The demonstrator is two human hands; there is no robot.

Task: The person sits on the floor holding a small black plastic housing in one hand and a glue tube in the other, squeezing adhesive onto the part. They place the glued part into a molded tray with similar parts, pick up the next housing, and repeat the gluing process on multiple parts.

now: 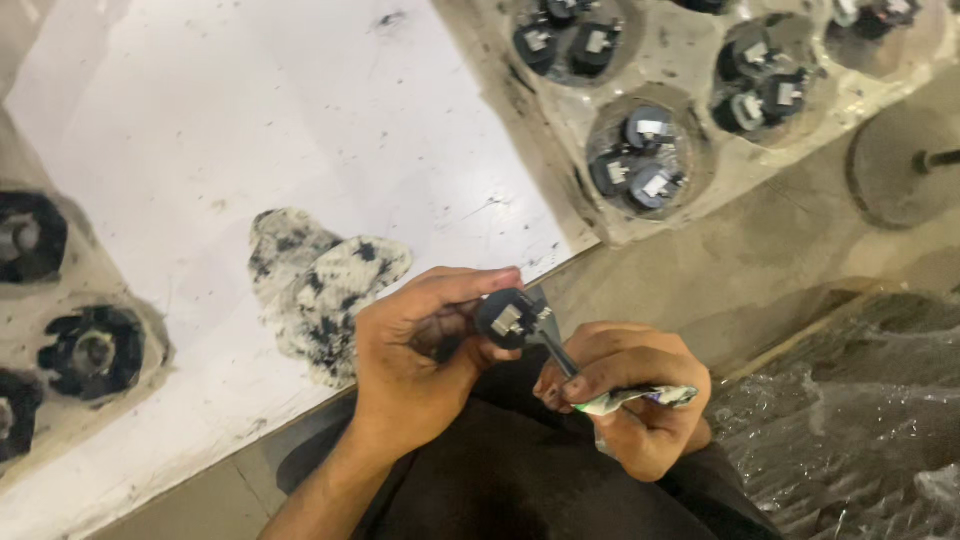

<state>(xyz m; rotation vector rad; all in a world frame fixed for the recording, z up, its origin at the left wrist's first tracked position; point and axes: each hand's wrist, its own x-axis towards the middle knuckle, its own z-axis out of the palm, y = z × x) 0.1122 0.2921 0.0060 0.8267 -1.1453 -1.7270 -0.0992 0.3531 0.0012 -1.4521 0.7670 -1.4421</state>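
Over my lap, left hand (420, 360) grips small round black plastic part (507, 318), metal face up; right hand (635, 395) grips tape-wrapped metal tool (590, 385), long axis pointing up-left into it.

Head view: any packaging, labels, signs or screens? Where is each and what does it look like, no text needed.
Moulded pulp tray: top right on the floor, beige, round wells holding small dark round parts.
Second pulp tray: left edge, beige, black toothed ring parts in its wells.
Plastic sheet: bottom right, clear, crinkled.
Wrapped tool handle: in the right hand, white wrap with dark and green print.
No signs or screens.
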